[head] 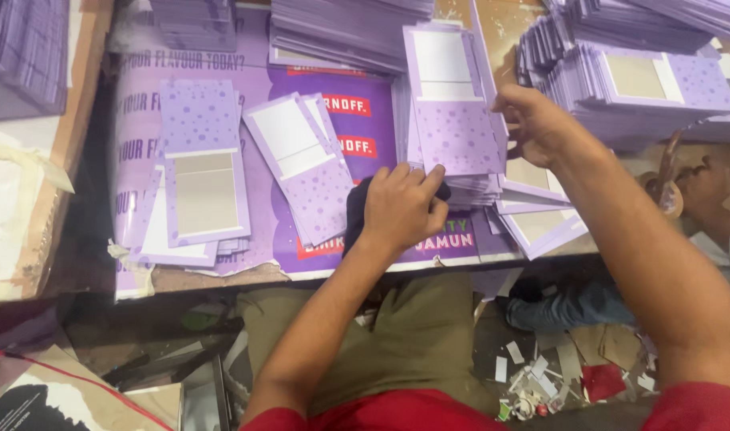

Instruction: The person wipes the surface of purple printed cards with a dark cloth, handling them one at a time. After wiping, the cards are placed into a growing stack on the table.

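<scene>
Beside the tall card stack (460, 152) at the table's (77, 239) middle, the left hand (403, 209) pressed curled fingers onto a dark cloth (357, 209) just left of the stack's near end. At the stack's right edge the right hand (536, 124) pinched the top purple card (453, 104), while two loose cards (203, 164) (301, 172) lay flat well left of it.

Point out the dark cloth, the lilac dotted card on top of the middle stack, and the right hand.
dark cloth (355, 209), head view, left fold.
lilac dotted card (454, 132), head view, dotted lower half.
right hand (536, 120), head view, back of hand.
</scene>
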